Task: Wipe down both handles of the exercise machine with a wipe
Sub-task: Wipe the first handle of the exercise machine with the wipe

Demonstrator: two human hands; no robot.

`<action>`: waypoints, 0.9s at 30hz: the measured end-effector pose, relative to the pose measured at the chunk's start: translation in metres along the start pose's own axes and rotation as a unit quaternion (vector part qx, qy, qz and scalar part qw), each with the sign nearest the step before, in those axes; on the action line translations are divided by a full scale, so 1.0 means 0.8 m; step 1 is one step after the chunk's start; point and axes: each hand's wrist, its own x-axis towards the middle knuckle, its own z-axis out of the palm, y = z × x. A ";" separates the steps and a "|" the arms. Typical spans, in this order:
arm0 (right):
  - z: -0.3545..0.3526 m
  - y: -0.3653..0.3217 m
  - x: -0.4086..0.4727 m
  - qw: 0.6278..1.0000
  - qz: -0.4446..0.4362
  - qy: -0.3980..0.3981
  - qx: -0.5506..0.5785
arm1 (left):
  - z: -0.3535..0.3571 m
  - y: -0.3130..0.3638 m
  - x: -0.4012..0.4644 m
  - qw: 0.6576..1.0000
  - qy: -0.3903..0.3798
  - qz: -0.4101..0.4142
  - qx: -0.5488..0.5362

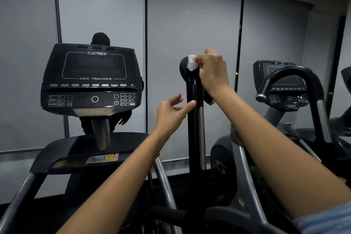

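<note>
- Our right hand (pixel 211 71) is raised to the top of the upright handle (pixel 192 89). Its fingers are curled and pinch a small white wipe (pixel 191 62), pressing it against the rounded black cap of that handle.
- Our left hand (pixel 171 109) sits lower on the same handle. Its fingers are loosely extended and hold nothing; only the fingertips (pixel 192 103) touch the black grip, just above the point where the chrome strip (pixel 201 135) begins.
- We judge that the left hand is placed there to steady the handle, which probably swings on its pivot, so that the pressure of the wipe does not push it away.
- We judge that the wipe is held bunched between the fingers, not spread flat, so that it can follow the curve of the cap and then travel down the grip.
- The wipe is therefore at the very top of the handle, on the side facing the console (pixel 91 78), which stands well to the left.
- A second machine (pixel 284 85) with a curved black handle stands to the right, apart from both hands.
- The other handle of our own machine cannot be identified with certainty in this view. We judge that at least the lower grip of the present handle remains to be wiped.
</note>
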 end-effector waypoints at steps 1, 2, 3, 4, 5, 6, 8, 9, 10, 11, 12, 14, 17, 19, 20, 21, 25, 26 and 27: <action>-0.003 -0.001 -0.017 1.000 -0.025 0.006 -0.014 | 0.001 0.001 0.003 1.000 0.001 0.005 0.004; -0.005 0.001 -0.037 0.998 -0.058 0.012 -0.020 | 0.002 0.003 0.004 1.000 -0.003 0.014 0.010; -0.008 0.003 -0.057 0.995 -0.095 0.009 -0.030 | 0.003 0.005 0.007 1.000 -0.009 0.026 0.015; -0.012 0.004 -0.073 0.991 -0.127 0.000 -0.050 | 0.005 0.009 0.009 0.999 -0.016 0.040 0.015; -0.013 0.005 -0.079 0.986 -0.151 -0.009 -0.072 | 0.007 0.013 0.011 0.998 -0.023 0.054 0.012; -0.015 0.003 -0.073 0.981 -0.171 -0.011 -0.088 | 0.008 0.018 0.014 0.998 -0.027 0.062 0.005; -0.015 -0.004 -0.043 0.975 -0.187 -0.011 -0.119 | 0.012 0.022 0.019 0.997 -0.020 0.073 -0.010; -0.015 -0.009 -0.022 0.974 -0.178 -0.024 -0.135 | 0.013 0.022 0.021 0.997 -0.012 0.077 -0.015; -0.015 -0.013 0.001 0.976 -0.156 -0.050 -0.145 | 0.014 0.021 0.022 0.997 -0.006 0.079 -0.020; -0.013 -0.015 0.022 0.976 -0.128 -0.086 -0.154 | 0.015 0.020 0.022 0.997 -0.004 0.079 -0.025; -0.009 -0.016 0.041 0.973 -0.103 -0.121 -0.168 | 0.016 0.021 0.021 0.996 -0.006 0.079 -0.032; -0.003 -0.020 0.059 0.969 -0.090 -0.131 -0.190 | 0.015 0.019 0.021 0.996 -0.011 0.080 -0.041; -0.007 -0.021 0.034 0.972 -0.104 -0.098 -0.188 | 0.014 0.017 0.022 0.996 -0.020 0.076 -0.051; -0.020 -0.018 0.001 0.978 -0.122 -0.081 -0.148 | 0.012 0.019 0.024 0.996 -0.030 0.072 -0.051; -0.028 -0.016 -0.016 0.978 -0.139 -0.083 -0.129 | 0.011 0.021 0.026 0.996 -0.036 0.068 -0.050; -0.033 -0.015 -0.029 0.974 -0.161 -0.087 -0.132 | 0.010 0.022 0.028 0.996 -0.040 0.061 -0.049; -0.030 -0.018 -0.012 0.964 -0.155 -0.120 -0.178 | 0.009 0.022 0.032 0.997 -0.033 0.061 -0.045; -0.025 -0.018 0.008 0.964 -0.134 -0.134 -0.188 | 0.010 0.020 0.032 0.996 -0.028 0.063 -0.050; -0.017 -0.017 0.029 0.962 -0.118 -0.144 -0.198 | 0.011 0.017 0.031 0.996 -0.025 0.061 -0.059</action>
